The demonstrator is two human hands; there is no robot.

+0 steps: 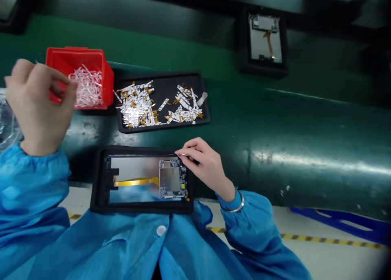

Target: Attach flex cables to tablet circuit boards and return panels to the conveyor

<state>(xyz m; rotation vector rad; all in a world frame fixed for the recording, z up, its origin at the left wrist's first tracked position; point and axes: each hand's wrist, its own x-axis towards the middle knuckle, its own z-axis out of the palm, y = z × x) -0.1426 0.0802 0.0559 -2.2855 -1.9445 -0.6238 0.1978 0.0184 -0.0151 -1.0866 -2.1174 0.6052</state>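
Note:
My right hand pinches thin metal tweezers, their tip over the upper edge of an opened tablet. The tablet lies in a black foam tray close to my body. A circuit board fills its right end, and an orange flex cable runs left from the board. My left hand is raised at the left, thumb and forefinger pressed together in front of a red bin of thin white strips. Whatever those fingers hold is too small or blurred to name.
Behind the tablet, a black tray carries two piles of small white-and-orange flex strips. Another opened device sits in black foam at the back right. Clear plastic wrapping lies at the far left, partly behind my left hand.

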